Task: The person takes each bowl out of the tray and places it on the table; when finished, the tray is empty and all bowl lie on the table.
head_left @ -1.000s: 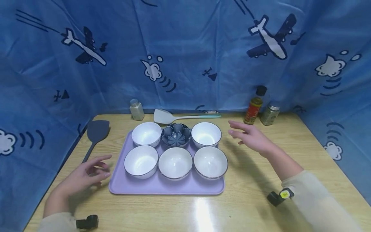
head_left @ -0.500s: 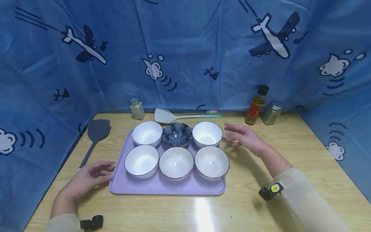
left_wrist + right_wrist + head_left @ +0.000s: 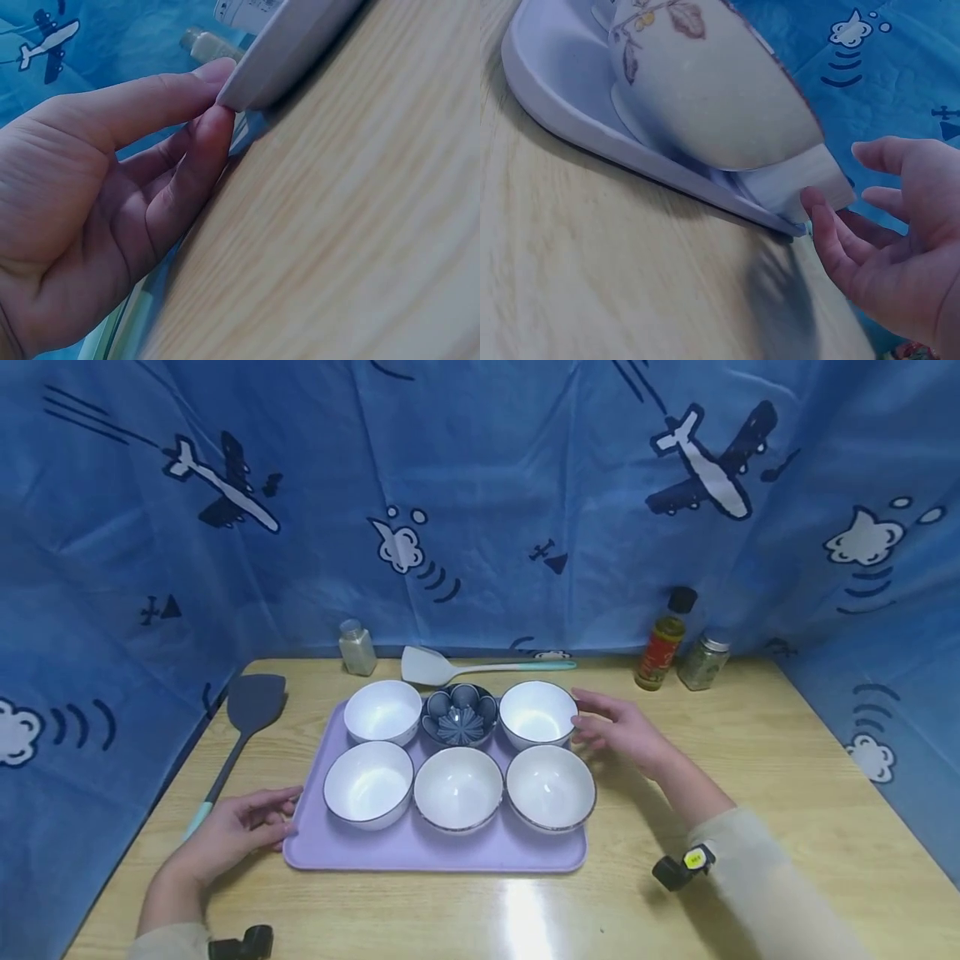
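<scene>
A lilac tray (image 3: 442, 857) carries white bowls in two rows and one dark blue bowl (image 3: 459, 714) with a petal-like inside at the back middle. At the tray's left edge my left hand (image 3: 232, 827) pinches the rim; the left wrist view shows thumb and fingers (image 3: 199, 146) on either side of it. My right hand (image 3: 618, 731) is beside the back right white bowl (image 3: 538, 710), fingers spread and loosely bent. One fingertip overlaps that bowl's side in the right wrist view; contact cannot be told. The front right bowl (image 3: 712, 90) has a leaf pattern outside.
A dark turner (image 3: 255, 702) lies at the left, partly behind my left hand. Behind the tray are a pale turner (image 3: 427, 667) and a glass shaker (image 3: 357, 649). A sauce bottle (image 3: 662, 643) and a spice jar (image 3: 703, 662) stand at back right, before a blue curtain (image 3: 480, 510).
My left hand has moved right onto the tray's left edge and now pinches it. My right hand has come left and slightly down, close to the back right bowl. The bowls have not moved.
</scene>
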Tool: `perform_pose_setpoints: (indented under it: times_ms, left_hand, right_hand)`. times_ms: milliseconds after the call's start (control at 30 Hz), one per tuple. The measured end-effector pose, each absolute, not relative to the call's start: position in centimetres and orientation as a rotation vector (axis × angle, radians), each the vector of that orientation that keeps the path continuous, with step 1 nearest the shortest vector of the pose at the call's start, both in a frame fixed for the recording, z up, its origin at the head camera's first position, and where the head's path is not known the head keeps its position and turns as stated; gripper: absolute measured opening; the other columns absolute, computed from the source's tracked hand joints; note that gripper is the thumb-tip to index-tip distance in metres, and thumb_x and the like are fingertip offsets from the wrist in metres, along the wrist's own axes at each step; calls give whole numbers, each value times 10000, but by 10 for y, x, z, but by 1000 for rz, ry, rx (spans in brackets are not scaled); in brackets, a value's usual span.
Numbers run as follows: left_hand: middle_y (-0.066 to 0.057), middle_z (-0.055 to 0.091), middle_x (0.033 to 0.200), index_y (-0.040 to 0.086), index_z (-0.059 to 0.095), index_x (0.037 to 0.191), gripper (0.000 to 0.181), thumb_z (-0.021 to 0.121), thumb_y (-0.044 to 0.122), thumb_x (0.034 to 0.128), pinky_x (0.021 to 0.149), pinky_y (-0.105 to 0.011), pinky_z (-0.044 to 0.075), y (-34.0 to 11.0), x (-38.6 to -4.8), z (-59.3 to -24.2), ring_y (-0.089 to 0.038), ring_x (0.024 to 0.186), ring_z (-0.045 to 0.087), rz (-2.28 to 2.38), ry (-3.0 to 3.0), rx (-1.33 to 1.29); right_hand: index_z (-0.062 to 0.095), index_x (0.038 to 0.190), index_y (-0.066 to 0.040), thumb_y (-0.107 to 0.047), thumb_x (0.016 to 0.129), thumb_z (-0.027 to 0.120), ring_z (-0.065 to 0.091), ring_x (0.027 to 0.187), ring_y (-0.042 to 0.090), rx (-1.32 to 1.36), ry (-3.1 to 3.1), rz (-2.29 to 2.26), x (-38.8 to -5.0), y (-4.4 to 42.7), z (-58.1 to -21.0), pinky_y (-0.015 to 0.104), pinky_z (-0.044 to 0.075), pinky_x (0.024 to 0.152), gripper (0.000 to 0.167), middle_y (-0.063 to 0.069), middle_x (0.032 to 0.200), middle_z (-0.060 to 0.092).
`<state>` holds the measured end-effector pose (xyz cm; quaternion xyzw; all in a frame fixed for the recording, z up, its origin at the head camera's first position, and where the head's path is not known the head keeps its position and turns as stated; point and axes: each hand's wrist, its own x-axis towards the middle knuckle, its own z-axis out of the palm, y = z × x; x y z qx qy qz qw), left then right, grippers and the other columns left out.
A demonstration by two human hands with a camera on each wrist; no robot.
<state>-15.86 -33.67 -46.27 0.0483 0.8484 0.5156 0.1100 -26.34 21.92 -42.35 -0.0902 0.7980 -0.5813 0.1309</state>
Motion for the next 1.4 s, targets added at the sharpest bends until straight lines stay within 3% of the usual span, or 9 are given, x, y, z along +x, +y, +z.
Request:
perform_pose_setpoints:
  times_ms: [267,533,867,1233,1400]
  left_hand:
    - [-143,645,1105,-4,519,1425,652,775,233,874,695,-247,553,-333,-158,-464,-63,848,628,1442,2541,138]
    - [-139,661,1129,11,528,1422,632,767,234,881,740,-215,538,-334,-157,-463,-54,870,626,1416,2588,152]
    - [-103,666,1133,73,550,1420,646,778,312,865,807,-199,528,-331,-153,-462,-87,909,637,1360,2624,85]
    - [-111,650,1151,75,543,1429,631,765,299,882,827,-183,511,-334,-151,-466,-81,928,637,1370,2627,135]
    - [-114,648,1155,87,539,1435,631,764,299,884,820,-180,507,-332,-152,-466,-86,922,633,1378,2623,123]
  right_hand:
    - [313,1570,-104,-209,999,615,717,925,155,-198,2158,-1845,-262,220,-444,305,587,812,654,267,1526,387]
    - [265,1591,-155,-249,1018,585,713,891,119,-113,2095,-1924,-262,211,-449,263,577,821,664,267,1543,365]
    - [227,1600,-147,-326,1020,574,686,887,108,-87,2153,-1887,-260,201,-452,250,562,821,699,271,1551,346]
    - [270,1582,-94,-67,999,505,682,725,62,40,2070,-2067,-257,187,-446,213,573,741,629,295,1417,443]
    - [262,1583,-90,-33,986,501,696,717,74,53,2022,-2111,-258,191,-445,217,578,730,646,253,1317,504]
